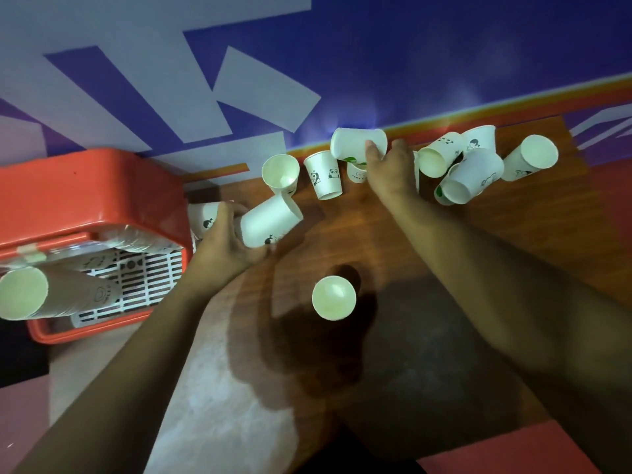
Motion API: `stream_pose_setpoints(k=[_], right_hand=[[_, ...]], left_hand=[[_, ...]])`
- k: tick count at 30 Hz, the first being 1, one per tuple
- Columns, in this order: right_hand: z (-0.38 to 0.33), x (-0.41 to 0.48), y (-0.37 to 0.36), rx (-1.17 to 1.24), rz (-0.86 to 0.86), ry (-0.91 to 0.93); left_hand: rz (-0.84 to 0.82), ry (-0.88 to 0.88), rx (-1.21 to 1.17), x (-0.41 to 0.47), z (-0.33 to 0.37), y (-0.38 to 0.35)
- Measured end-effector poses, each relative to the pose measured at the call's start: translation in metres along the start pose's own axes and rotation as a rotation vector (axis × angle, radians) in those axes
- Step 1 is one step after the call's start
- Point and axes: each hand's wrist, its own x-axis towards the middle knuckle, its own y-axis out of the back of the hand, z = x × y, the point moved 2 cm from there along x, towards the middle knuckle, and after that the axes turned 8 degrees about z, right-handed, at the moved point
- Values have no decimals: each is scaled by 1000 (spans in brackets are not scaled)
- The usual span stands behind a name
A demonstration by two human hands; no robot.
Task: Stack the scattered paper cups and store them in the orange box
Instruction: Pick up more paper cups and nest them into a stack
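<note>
While left fingers (236, 208) clamp tilted cup (270, 222) | right fingers (372, 150) clamp lifted cup (352, 143)

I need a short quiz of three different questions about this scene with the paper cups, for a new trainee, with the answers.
1. True or false: the orange box sits on the person's left side.
2. Which hand grips a cup lifted above the others near the wall? A) left hand B) right hand
3. Fill in: the lone cup nearest the person stands with its opening facing ____.

Key
1. True; a stack of cups already lies in it.
2. B; the right hand holds the raised cup, while the left hand holds a tilted cup.
3. Up.
</note>
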Motion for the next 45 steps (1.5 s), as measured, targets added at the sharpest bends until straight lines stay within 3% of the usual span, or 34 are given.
stream_pose_setpoints(k=[3, 5, 13, 17, 22, 25, 28, 30, 34, 36, 39, 45], right_hand=[[2, 9, -9, -27, 5, -39], [1, 13, -12, -31, 4, -62], [-4, 10, -10, 238, -71, -159], [-9, -13, 10, 409, -96, -86], [-5, -64, 53, 429, -199, 53], [12, -90, 68, 431, -143, 102], [29, -108, 77, 442, -107, 134], [37, -117, 85, 486, -133, 154], [34, -142, 97, 442, -313, 258], [30, -159, 98, 379, -396, 306], [24, -182, 93, 278, -545, 333], [31, -216, 67, 57, -523, 616]], left_hand=[[-114, -1, -241, -28, 16, 10], [-136, -36, -250, -45, 25, 9], [-234, -299, 38, -79, 41, -32], [-182, -378, 125, -83, 41, -57], [-119, -578, 331, -83, 29, -90], [-147, -604, 414, -83, 18, -105], [-205, -552, 410, -84, 15, -110], [-172, -424, 341, -84, 15, -98], [135, -194, 329, -66, -16, -51], [204, -142, 402, -52, -37, -32], [137, -82, 523, -37, -53, -25], [-33, -3, 713, -31, -67, -35]])
